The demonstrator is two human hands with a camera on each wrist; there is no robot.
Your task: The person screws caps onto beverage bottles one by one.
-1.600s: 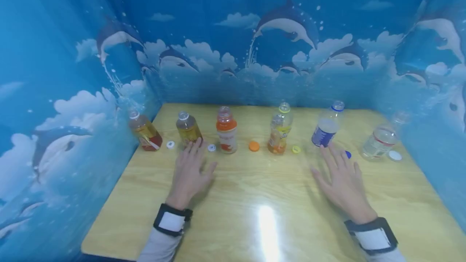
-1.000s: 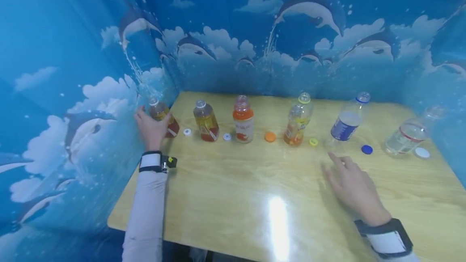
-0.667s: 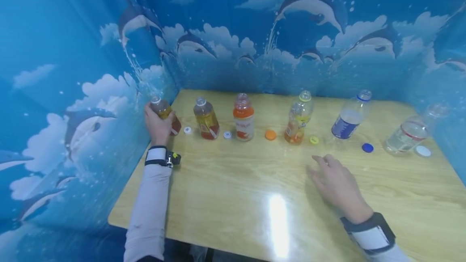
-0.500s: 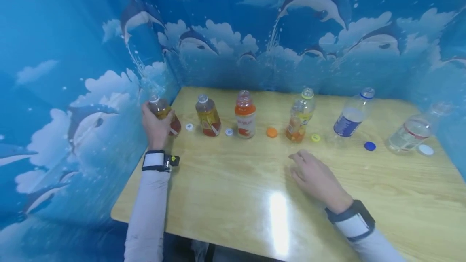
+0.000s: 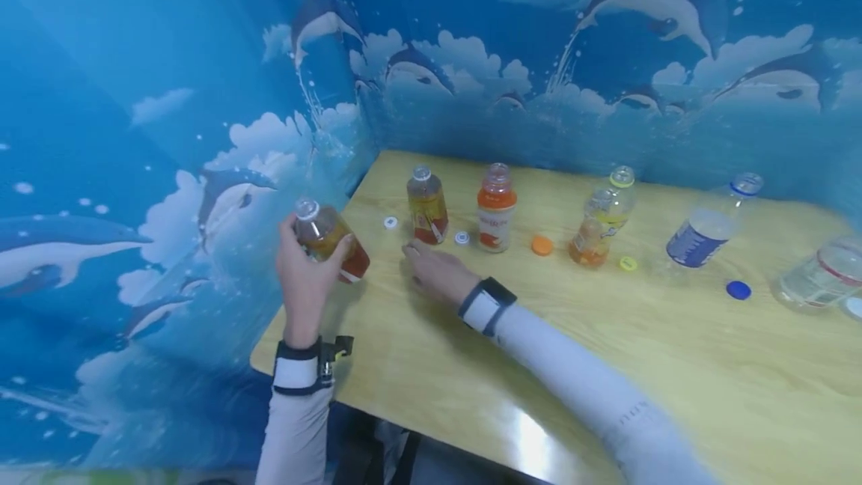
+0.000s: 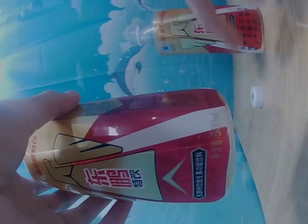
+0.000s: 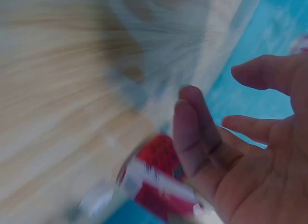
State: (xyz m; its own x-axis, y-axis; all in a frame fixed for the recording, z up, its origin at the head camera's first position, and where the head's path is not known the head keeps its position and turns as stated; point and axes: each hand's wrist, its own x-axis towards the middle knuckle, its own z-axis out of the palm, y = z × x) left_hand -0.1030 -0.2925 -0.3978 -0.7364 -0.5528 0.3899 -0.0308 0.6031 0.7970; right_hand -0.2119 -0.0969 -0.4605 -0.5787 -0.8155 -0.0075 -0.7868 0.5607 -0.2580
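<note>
My left hand [image 5: 306, 287] grips a plastic drink bottle [image 5: 330, 234] with a gold and red label, its mouth uncapped. The bottle is tilted and held up near the table's left edge. In the left wrist view, the thumb and fingers wrap round the upper part of this bottle [image 6: 144, 147]. My right hand [image 5: 438, 273] reaches across to the left, holding nothing, its fingers loosely bent. It is just in front of a second gold and red bottle [image 5: 427, 208], which stands on the table. A small white cap [image 5: 390, 223] lies between the two bottles.
To the right stand an orange-labelled bottle [image 5: 496, 215], a yellow-ringed bottle [image 5: 602, 219], a blue-labelled bottle [image 5: 700, 238] and a clear bottle [image 5: 818, 275]. An orange cap [image 5: 542, 245], yellow cap [image 5: 628, 263] and blue cap [image 5: 738, 290] lie among them. A dolphin-print curtain [image 5: 471, 118] borders the table [image 5: 606, 343].
My left hand has taken hold of the leftmost bottle, lifted it and brought it nearer. My right hand has swept left from beside the blue-labelled bottle. The head view has turned left.
</note>
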